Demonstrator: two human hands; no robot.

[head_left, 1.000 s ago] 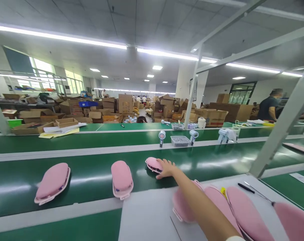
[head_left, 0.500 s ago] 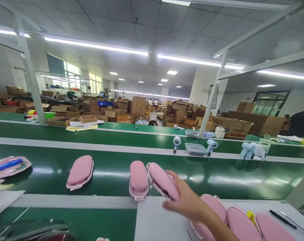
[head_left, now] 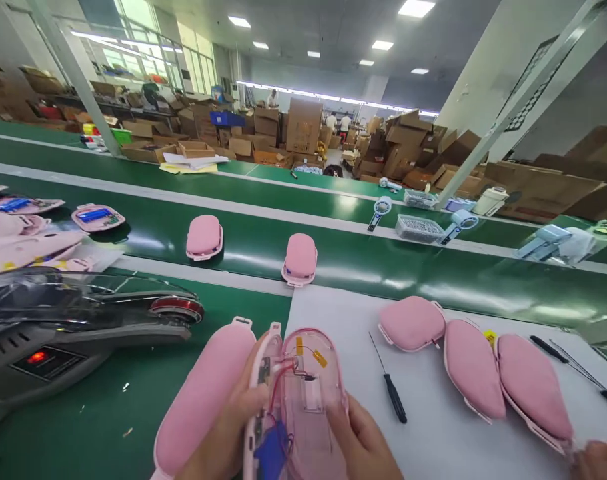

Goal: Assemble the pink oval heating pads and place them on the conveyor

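Observation:
Both of my hands hold an opened pink oval case low in the middle of the view. My left hand grips its left half, where a circuit board and a blue part show. My right hand has its fingers and thumb on the other half, which has a clear inner cover, red wires and yellow tape pieces. A closed pink case lies beside my left hand, partly behind the forearm. To the right of my right hand, a black-handled screwdriver rests on the white sheet.
Several closed pink cases lie to the right, near tweezers and another person's hand. At left stands a grey machine with a red light. More pink cases sit on the green belt.
The view has tilted down. Earlier my right hand held a closed pink case over the belt; now both hands hold an open one closer in. My left hand has come into view.

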